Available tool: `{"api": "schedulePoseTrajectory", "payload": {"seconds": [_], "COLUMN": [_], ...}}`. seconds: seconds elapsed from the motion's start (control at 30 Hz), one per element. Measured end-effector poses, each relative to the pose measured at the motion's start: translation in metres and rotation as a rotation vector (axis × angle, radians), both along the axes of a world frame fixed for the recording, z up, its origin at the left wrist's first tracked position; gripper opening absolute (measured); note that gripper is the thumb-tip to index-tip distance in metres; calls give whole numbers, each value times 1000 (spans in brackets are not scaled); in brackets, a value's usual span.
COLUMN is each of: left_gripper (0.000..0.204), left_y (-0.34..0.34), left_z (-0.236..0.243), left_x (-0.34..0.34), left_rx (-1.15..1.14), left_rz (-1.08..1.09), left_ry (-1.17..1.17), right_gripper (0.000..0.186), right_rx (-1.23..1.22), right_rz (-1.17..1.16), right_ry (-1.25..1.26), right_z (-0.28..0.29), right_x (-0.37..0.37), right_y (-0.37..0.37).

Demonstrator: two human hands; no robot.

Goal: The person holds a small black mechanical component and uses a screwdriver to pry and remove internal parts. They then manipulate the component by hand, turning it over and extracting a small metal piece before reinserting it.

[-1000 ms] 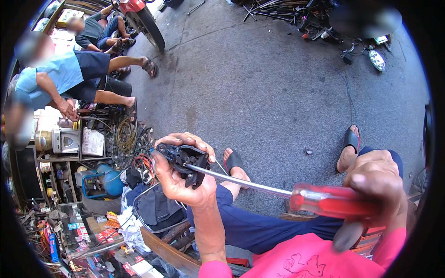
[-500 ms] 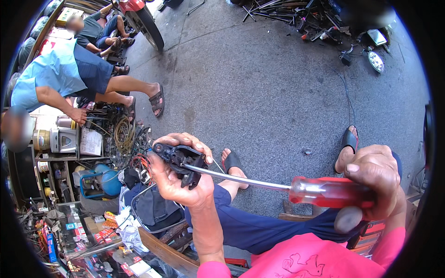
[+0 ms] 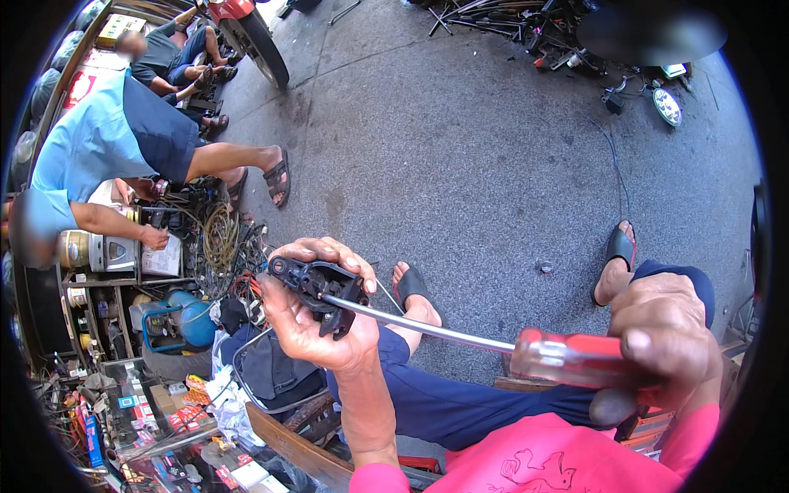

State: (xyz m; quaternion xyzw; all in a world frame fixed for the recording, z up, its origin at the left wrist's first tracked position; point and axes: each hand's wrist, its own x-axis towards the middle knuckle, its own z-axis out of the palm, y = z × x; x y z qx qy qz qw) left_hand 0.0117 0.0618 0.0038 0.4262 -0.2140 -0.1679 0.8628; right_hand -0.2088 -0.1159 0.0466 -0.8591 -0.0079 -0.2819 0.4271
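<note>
My left hand point(image 3: 329, 329) is closed round a black plastic part point(image 3: 316, 287) with a round hole at one end and an open cavity. In my right hand point(image 3: 670, 337) is a screwdriver point(image 3: 567, 353) with a clear red handle and a long steel shaft. The shaft's tip reaches into the cavity of the part; what it touches there is too small to make out. My right fingers wrap the rear of the handle and are slightly blurred.
A person in a light blue shirt point(image 3: 90, 156) stands at the left by cluttered shelves; another person point(image 3: 156, 57) sits beyond. Behind are a motorbike wheel point(image 3: 261, 49) and a scrap heap point(image 3: 567, 41). A blue tank point(image 3: 193, 319) and small packages point(image 3: 140, 411) lie left of me.
My right hand has shifted slightly and its grip on the screwdriver handle has turned. The part stays in my left hand. The person in blue has moved an arm over the shelf.
</note>
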Motion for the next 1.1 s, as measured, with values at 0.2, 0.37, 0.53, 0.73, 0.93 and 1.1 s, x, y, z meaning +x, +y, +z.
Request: {"api": "schedulePoseTrajectory", "payload": {"seconds": [0.2,0.37,0.53,0.73,0.93,1.1], "left_gripper": [45,46,46,48,49,48], "left_y": [-6,-15,-5,-4,-9,-8], "left_z": [3,5,4,2,6,2], "left_x": [-4,-4,-3,-3,-3,-4], "left_rx": [33,-9,16,23,5,21], "left_rz": [66,34,67,62,44,18], "left_ry": [23,68,36,57,58,54], "right_gripper": [74,77,69,70,73,70], "right_rx": [-2,-62,-18,-62,-33,45], "right_rz": [104,-42,50,-57,42,-2], "right_ry": [-257,-25,-218,48,-184,-257], "right_z": [-17,10,-11,5,-5,-11], "right_x": [5,-8,2,-6,-1,6], "right_y": [-2,1,2,3,-1,9]}}
